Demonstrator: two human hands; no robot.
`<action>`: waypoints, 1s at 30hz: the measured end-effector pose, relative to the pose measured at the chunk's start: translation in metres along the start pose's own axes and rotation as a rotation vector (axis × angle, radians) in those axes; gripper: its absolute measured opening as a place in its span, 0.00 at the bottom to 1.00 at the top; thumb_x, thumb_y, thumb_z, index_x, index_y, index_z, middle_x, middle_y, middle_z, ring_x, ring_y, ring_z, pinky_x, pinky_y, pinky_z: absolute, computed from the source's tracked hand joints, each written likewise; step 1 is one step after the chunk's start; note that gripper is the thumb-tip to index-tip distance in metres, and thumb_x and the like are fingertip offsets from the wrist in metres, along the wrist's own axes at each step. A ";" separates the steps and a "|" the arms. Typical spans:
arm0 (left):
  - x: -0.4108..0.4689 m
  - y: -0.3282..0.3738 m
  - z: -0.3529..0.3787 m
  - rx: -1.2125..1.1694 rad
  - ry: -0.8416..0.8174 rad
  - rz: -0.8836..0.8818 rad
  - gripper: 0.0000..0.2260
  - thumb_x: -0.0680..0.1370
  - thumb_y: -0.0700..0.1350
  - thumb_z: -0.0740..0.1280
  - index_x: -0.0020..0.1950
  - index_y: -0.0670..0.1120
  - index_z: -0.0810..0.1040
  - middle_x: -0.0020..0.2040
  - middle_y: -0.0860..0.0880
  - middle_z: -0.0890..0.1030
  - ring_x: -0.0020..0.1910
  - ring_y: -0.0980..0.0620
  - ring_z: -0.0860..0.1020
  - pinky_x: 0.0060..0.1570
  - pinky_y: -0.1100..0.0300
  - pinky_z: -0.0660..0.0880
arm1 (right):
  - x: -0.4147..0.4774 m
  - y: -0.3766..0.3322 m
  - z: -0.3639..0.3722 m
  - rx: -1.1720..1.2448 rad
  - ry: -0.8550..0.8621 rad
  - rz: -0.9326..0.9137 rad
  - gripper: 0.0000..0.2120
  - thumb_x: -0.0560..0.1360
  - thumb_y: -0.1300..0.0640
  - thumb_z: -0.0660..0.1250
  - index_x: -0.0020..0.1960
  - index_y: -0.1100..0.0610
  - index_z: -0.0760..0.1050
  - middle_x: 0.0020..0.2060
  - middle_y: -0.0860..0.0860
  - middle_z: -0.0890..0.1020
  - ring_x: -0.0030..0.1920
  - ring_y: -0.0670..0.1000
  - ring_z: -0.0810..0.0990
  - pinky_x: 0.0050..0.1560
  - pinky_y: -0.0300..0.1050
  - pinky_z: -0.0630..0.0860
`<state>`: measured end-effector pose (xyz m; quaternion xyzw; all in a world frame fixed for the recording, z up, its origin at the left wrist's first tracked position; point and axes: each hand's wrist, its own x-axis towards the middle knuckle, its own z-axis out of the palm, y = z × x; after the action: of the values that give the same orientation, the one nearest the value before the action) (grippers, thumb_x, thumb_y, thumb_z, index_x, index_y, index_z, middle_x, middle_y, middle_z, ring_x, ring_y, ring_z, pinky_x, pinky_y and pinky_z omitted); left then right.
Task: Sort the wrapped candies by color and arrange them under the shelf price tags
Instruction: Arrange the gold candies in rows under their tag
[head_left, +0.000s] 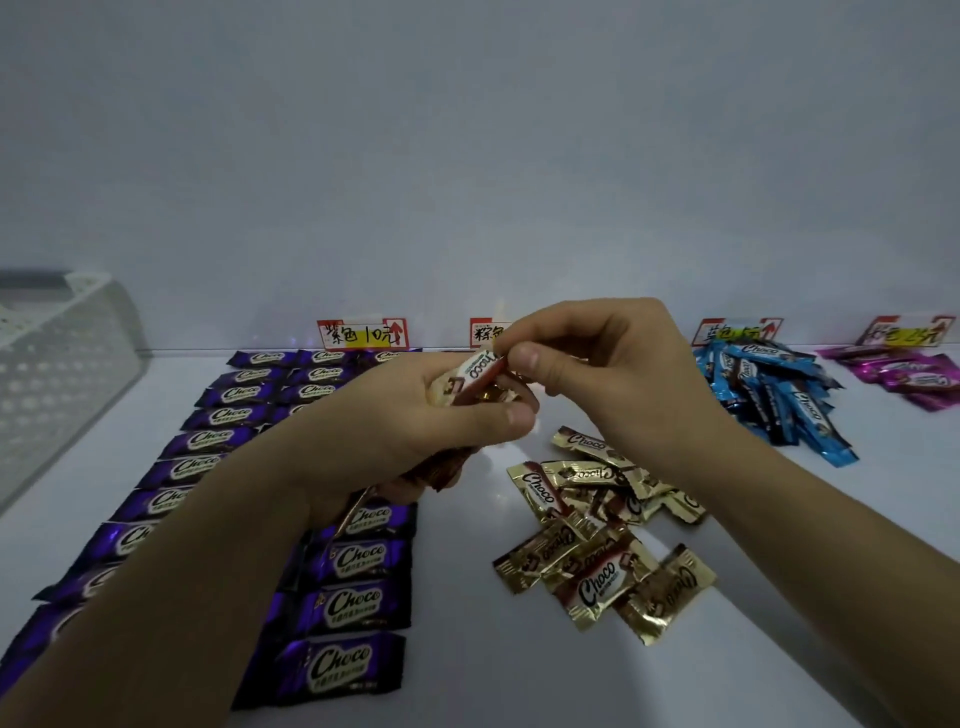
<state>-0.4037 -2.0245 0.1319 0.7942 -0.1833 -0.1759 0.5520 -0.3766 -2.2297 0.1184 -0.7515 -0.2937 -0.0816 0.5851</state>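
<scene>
My left hand (415, 421) grips a bunch of gold-brown wrapped candies (475, 376) above the shelf. My right hand (597, 364) pinches the top end of one of those candies between thumb and forefinger. Purple candies (353, 608) lie in two neat columns at the left, under the purple price tag (362, 333). A loose heap of gold candies (597, 530) lies in the middle, below the brown price tag (485, 331), which my hands partly hide. Blue candies (774, 395) are piled under the blue price tag (737, 330). Pink candies (909, 374) lie under the pink price tag (906, 331).
A white perforated plastic basket (57, 364) stands at the far left on the white shelf (467, 675). The white back wall (467, 156) rises just behind the price tags. My forearms cross over part of the purple columns.
</scene>
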 end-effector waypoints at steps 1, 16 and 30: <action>0.001 0.000 0.000 0.006 0.016 0.014 0.17 0.72 0.57 0.72 0.54 0.48 0.82 0.35 0.47 0.74 0.30 0.50 0.73 0.31 0.53 0.68 | 0.000 0.001 -0.001 -0.007 0.035 -0.006 0.06 0.76 0.65 0.71 0.49 0.58 0.85 0.41 0.49 0.87 0.43 0.45 0.85 0.43 0.35 0.78; 0.013 -0.005 -0.009 -0.314 0.530 0.007 0.09 0.80 0.43 0.65 0.53 0.53 0.84 0.37 0.50 0.75 0.28 0.54 0.71 0.22 0.65 0.63 | 0.010 0.040 -0.052 -0.334 0.290 0.196 0.05 0.79 0.60 0.69 0.46 0.53 0.80 0.36 0.50 0.83 0.32 0.50 0.84 0.35 0.44 0.83; 0.011 -0.010 -0.011 -1.164 0.479 0.075 0.15 0.80 0.50 0.56 0.60 0.47 0.77 0.37 0.49 0.72 0.29 0.55 0.65 0.20 0.68 0.58 | 0.009 0.041 -0.026 -1.062 -0.101 -0.286 0.15 0.73 0.62 0.75 0.58 0.56 0.80 0.42 0.53 0.84 0.40 0.56 0.81 0.40 0.53 0.81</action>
<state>-0.3881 -2.0174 0.1256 0.3739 0.0432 -0.0446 0.9254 -0.3421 -2.2562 0.0963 -0.8990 -0.3389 -0.2611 0.0940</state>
